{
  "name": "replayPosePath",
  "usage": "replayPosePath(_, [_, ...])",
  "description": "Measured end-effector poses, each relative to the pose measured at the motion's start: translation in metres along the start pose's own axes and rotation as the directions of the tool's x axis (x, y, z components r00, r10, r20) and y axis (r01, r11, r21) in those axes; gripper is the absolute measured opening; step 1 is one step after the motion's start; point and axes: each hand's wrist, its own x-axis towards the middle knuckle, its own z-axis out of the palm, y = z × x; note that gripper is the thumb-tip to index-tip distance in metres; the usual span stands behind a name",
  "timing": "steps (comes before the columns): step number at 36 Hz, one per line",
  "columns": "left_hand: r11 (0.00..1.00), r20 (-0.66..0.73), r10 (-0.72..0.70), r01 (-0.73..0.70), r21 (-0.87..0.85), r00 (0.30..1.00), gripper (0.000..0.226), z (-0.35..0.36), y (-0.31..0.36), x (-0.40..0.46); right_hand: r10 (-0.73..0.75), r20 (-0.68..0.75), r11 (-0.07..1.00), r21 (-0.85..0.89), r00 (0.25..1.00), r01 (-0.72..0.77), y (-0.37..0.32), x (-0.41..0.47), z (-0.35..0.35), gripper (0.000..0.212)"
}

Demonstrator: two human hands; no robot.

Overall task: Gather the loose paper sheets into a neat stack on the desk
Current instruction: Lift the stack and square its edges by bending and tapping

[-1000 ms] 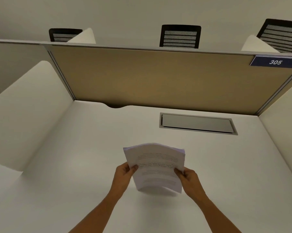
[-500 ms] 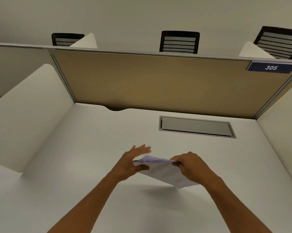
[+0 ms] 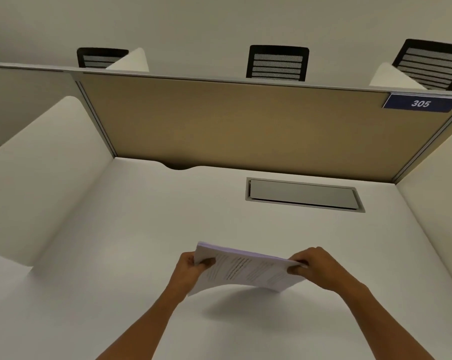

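A stack of printed paper sheets (image 3: 245, 270) hangs in the air above the white desk (image 3: 115, 255), turned landscape, with its printed face toward me and its shadow on the desk below. My left hand (image 3: 191, 268) grips the stack's left short edge, thumb on top. My right hand (image 3: 315, 266) pinches the right short edge. The sheets sag slightly in the middle and their far edges look roughly even.
A grey cable hatch (image 3: 302, 194) is set in the desk behind the paper. A tan partition (image 3: 245, 126) with a blue "305" sign (image 3: 421, 103) closes the back; white side dividers (image 3: 37, 178) flank the desk. Black chairs (image 3: 278, 63) show beyond.
The stack went from upright portrait, held at its lower sides, to flat landscape. Half a second ago my left hand was open at its edge; now both hands grip the short ends.
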Motion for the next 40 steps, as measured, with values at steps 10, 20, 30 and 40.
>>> replayPosePath(10, [0.996, -0.005, -0.066, 0.065, -0.065, 0.998, 0.029, -0.016, -0.025, 0.002, 0.073, -0.025, 0.854, 0.518, 0.997, -0.05, 0.01, 0.0, 0.04, 0.022])
replayPosePath(20, [0.994, 0.0, -0.083, 0.082, -0.075, 0.997, 0.022, -0.03, -0.034, 0.003, 0.135, -0.134, 0.683, 0.731, 0.982, 0.006, 0.0, 0.008, 0.062, 0.024])
replayPosePath(30, [0.999, -0.046, 0.038, -0.038, 0.013, 0.998, 0.028, -0.036, -0.021, 0.016, 0.157, -0.3, 0.676, 0.727, 0.941, 0.118, -0.01, 0.018, 0.055, 0.031])
replayPosePath(40, [0.999, -0.07, -0.035, 0.033, -0.018, 0.997, 0.033, -0.021, -0.053, 0.01, 0.3, -0.217, 0.574, 0.819, 0.929, 0.006, -0.012, 0.011, 0.086, 0.027])
